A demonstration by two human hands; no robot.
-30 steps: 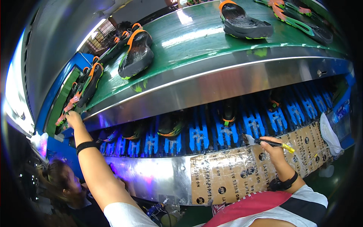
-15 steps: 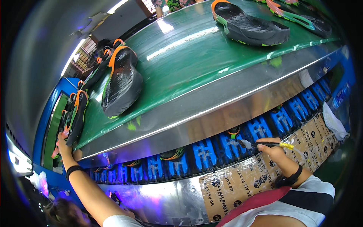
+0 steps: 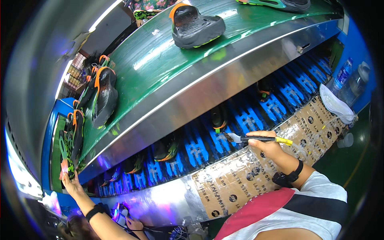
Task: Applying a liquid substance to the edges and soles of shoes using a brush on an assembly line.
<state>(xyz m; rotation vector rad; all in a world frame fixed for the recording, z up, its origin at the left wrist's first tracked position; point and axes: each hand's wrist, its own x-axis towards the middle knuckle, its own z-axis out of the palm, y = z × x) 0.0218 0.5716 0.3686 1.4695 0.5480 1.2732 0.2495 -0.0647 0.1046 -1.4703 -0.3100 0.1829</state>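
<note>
My left hand [image 3: 72, 185] is at the far left end of the green conveyor belt. Its thumb and fingers close round the lower end of a shoe sole [image 3: 65, 154] with green and pink parts, standing close to other soles. My right hand [image 3: 266, 145] grips a brush [image 3: 258, 139] with a black and yellow handle. The pale bristle end points left, over the blue slatted lower conveyor [image 3: 221, 142]. Just behind the brush tip, a dark shoe piece with an orange and green edge [image 3: 219, 122] lies on the slats.
A black sole [image 3: 196, 30] and another sole [image 3: 105, 98] lie on the upper belt [image 3: 148, 76]. A metal rail [image 3: 192, 92] edges it. Brown printed cardboard [image 3: 240, 176] covers the near ledge. Bottles [image 3: 343, 74] and a white cloth [image 3: 334, 102] sit right. Another person's hand [image 3: 134, 224] shows lower left.
The view has shifted, and the belt's soles appear further left. My left hand is lower in the picture, at the belt's left end. My right hand still holds the brush, now further left in view.
</note>
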